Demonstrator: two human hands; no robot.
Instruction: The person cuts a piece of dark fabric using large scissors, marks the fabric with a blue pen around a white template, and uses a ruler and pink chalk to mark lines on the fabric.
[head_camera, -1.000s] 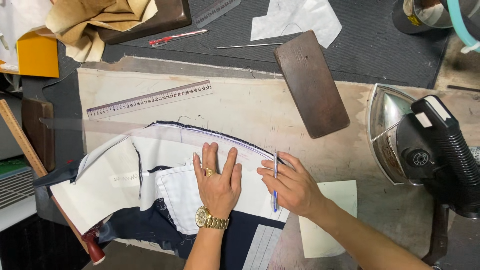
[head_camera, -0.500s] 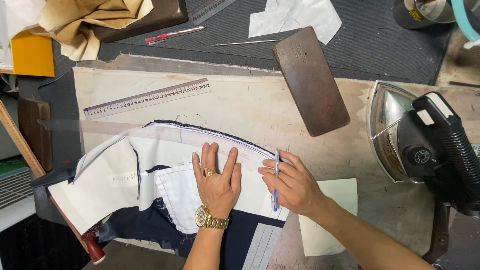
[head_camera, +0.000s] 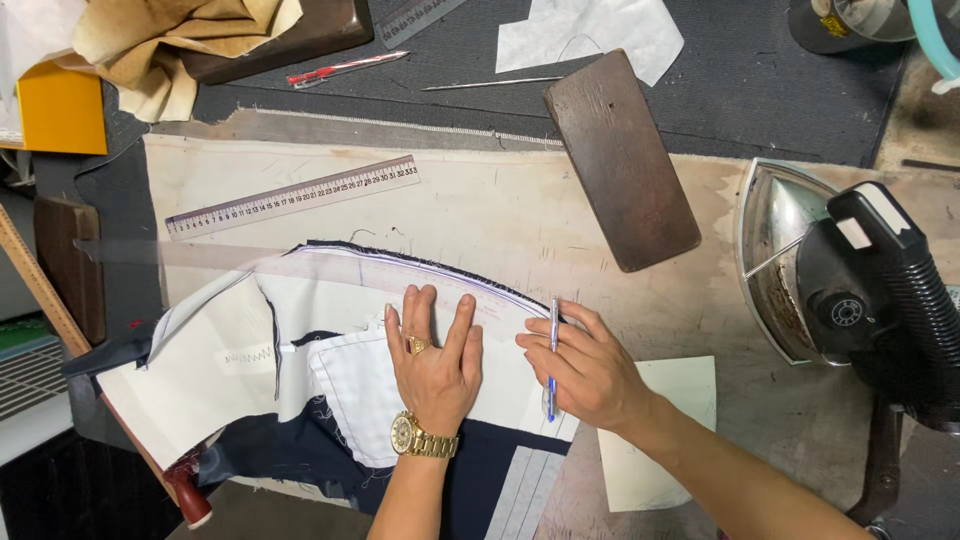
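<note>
While the left hand (head_camera: 432, 362) lies flat, fingers spread wide, pressing the white and navy garment piece (head_camera: 300, 390) near the worktop's (head_camera: 480, 215) front edge, the right hand (head_camera: 585, 368) just beside it pinches a blue pen (head_camera: 552, 350), wrist angled in from the right.

The right hand (head_camera: 590, 375) hides the pen's (head_camera: 553, 335) lower barrel.
</note>
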